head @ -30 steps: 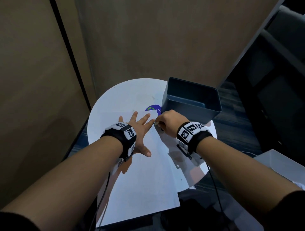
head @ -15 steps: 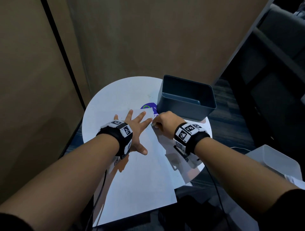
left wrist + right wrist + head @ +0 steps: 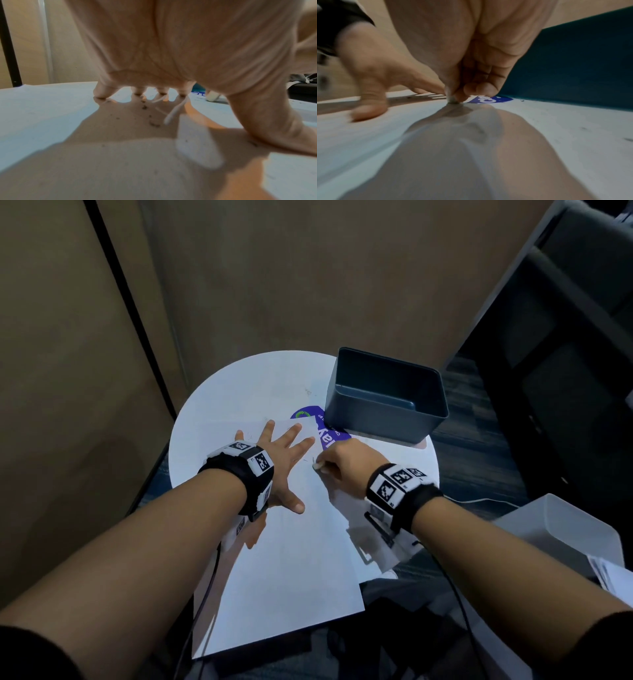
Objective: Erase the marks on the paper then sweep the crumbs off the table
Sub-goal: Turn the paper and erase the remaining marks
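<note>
On the paper (image 3: 291,570), the right hand (image 3: 346,463) pinches a small eraser (image 3: 452,100) (tip down) beside the flat, spread left hand (image 3: 279,460).

The purple sticker (image 3: 329,433) on the round table (image 3: 239,392) carries white lettering of which only "ay" and a small "go" can be made out; the rest is hidden or too small. The wristbands (image 3: 255,462) bear black-and-white square code tags, not readable text. No other writing is legible.
</note>
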Motion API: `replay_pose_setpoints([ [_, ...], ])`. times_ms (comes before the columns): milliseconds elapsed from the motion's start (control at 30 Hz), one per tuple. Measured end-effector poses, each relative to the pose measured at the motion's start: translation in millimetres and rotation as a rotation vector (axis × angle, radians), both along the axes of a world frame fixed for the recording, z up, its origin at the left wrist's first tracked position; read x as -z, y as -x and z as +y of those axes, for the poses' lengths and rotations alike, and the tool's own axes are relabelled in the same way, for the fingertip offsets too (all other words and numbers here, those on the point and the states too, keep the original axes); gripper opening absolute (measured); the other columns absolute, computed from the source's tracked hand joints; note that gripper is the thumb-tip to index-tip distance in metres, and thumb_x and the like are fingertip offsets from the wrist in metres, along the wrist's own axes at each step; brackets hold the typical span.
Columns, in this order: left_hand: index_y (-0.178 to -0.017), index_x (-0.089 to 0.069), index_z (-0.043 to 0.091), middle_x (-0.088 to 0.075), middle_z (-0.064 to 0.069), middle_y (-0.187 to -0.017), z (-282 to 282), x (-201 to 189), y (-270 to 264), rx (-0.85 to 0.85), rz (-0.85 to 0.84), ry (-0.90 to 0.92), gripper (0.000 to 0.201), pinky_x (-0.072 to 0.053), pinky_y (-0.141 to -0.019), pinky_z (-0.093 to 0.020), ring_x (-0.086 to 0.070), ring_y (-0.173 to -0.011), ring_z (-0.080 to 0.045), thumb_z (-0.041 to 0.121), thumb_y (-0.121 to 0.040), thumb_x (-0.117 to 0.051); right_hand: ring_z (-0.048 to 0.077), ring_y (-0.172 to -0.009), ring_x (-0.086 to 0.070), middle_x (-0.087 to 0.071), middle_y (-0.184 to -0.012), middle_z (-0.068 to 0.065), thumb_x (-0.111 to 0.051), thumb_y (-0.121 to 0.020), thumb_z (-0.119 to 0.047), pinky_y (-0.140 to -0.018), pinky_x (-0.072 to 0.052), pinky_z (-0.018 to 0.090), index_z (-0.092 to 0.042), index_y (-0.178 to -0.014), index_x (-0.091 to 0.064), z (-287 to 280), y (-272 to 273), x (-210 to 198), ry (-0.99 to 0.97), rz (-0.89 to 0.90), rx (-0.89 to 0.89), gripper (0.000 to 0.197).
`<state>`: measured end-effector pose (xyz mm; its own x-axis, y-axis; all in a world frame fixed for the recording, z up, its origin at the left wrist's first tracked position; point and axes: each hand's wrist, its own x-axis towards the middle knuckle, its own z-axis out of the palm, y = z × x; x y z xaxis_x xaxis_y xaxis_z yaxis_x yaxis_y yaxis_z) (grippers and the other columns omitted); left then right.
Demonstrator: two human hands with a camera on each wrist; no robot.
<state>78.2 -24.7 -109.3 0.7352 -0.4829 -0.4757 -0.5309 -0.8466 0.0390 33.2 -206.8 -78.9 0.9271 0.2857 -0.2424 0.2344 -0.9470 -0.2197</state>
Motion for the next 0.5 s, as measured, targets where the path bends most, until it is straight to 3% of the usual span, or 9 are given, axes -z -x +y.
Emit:
replay_pose_setpoints([
  [167, -0.147, 0.024, 0.048, 0.030, 0.014, -0.160, 0.6, 3.3, 1.8, -0.008, 0.007, 0.004, 0.133, -0.006, -0.108, -0.075, 0.020, -0.149, -0.036, 0.087, -0.056, -0.065, 0.023, -0.084, -0.065, -0.073, -0.090, 0.000, -0.054, -0.085, -0.023, -0.077, -0.055, 0.036, -0.020, -0.089, -0.073, 0.9, 17.4, -14.1, 0.040, 0.146, -0.084, 0.020],
  [300, -0.149, 0.020, 0.047, 0.026, 0.014, -0.161, -1.2, -1.9, 1.2, 0.002, -0.011, 0.025, 0.132, -0.009, -0.108, -0.075, 0.018, -0.150, -0.036, 0.085, -0.057, -0.066, 0.028, -0.084, -0.065, -0.072, -0.091, 0.006, -0.060, -0.090, -0.031, -0.074, -0.055, 0.038, -0.020, -0.098, -0.074, 1.0, -11.1, -16.2, -0.015, -0.045, 0.018, 0.020],
  [500, -0.148, 0.022, 0.047, 0.028, 0.014, -0.160, 0.4, 3.6, 0.7, -0.004, -0.007, 0.001, 0.134, -0.007, -0.108, -0.075, 0.019, -0.149, -0.037, 0.086, -0.055, -0.065, 0.023, -0.092, -0.064, -0.073, -0.098, 0.001, -0.057, -0.091, -0.024, -0.079, -0.053, 0.035, -0.019, -0.102, -0.073, -6.0, 28.7, -1.1, -0.009, 0.019, -0.069, 0.021],
])
